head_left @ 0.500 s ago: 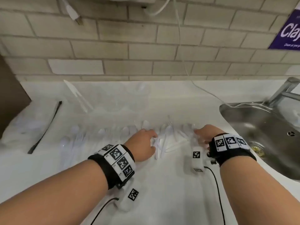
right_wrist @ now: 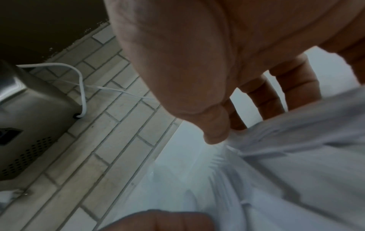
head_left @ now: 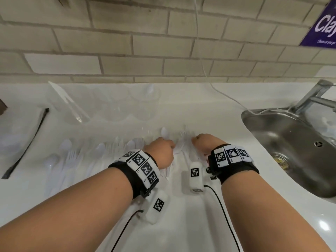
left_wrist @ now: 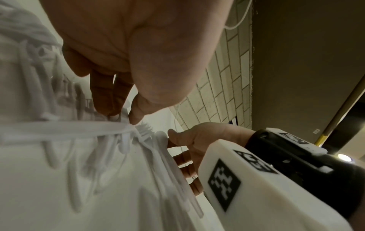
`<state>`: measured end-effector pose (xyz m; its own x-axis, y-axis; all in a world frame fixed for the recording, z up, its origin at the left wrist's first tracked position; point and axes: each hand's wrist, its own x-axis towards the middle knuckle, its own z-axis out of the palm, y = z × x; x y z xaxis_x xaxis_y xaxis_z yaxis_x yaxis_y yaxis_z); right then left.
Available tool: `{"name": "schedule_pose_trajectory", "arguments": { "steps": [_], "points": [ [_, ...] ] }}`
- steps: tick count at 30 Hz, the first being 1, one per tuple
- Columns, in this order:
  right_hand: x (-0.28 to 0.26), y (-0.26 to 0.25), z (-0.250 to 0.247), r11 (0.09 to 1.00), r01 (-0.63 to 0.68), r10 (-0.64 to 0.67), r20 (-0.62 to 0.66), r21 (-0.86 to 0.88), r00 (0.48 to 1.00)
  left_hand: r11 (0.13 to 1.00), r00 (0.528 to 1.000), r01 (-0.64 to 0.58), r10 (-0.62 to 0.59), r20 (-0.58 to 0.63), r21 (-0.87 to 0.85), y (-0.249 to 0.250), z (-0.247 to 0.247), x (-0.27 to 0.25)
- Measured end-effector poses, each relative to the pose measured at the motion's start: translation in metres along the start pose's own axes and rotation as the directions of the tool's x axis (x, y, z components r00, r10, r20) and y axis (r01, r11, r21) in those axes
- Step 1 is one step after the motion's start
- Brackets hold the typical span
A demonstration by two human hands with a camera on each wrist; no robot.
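The white plastic cutlery bundle [head_left: 179, 150] lies between the two, handles toward the person. Left grip [head_left: 160, 153] and right grip [head_left: 205, 142] both pinch it, equally near.

Item A: cutlery bundle [head_left: 182, 149], white plastic forks and spoons, overlapping, bowls and tines at the far end.
Position A: on the table [head_left: 200, 110], near the sink [head_left: 291, 142], to its left.
Hold: pinched between left hand [head_left: 160, 153] and right hand [head_left: 205, 144].
Item B: loose cutlery [head_left: 72, 160], same white plastic, lying flat in a row.
Position B: farther left, well apart from the sink.
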<state>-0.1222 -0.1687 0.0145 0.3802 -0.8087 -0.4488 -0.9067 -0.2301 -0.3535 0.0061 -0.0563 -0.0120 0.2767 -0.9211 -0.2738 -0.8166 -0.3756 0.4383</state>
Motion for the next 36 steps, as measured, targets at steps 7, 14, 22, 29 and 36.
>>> {"name": "schedule_pose_trajectory", "arguments": {
  "steps": [7, 14, 22, 29, 36],
  "points": [
    [-0.007, -0.025, 0.013, 0.998, 0.059, -0.054, 0.118, -0.038, 0.992, 0.974, 0.999, -0.030, 0.033, 0.011, -0.225, -0.002, -0.009, -0.005],
    [-0.014, -0.050, 0.023, 0.980, 0.069, -0.043, 0.137, -0.189, 0.990, 0.915, 0.997, -0.042, 0.063, 0.039, -0.402, 0.003, -0.010, -0.014],
    [-0.019, -0.056, 0.025, 0.951, 0.104, -0.066, 0.138, -0.290, 0.988, 0.926, 0.994, -0.019, 0.060, 0.096, -0.377, 0.008, -0.010, -0.019],
    [-0.029, -0.053, 0.023, 0.965, 0.149, -0.127, 0.114, -0.216, 0.985, 0.931, 0.993, -0.026, 0.065, 0.096, -0.364, 0.016, -0.011, -0.023],
    [-0.030, -0.040, 0.024, 0.985, 0.083, -0.099, 0.099, 0.154, 0.990, 0.833, 0.995, -0.019, 0.072, 0.073, -0.553, 0.009, -0.010, -0.034]
  ]
}}
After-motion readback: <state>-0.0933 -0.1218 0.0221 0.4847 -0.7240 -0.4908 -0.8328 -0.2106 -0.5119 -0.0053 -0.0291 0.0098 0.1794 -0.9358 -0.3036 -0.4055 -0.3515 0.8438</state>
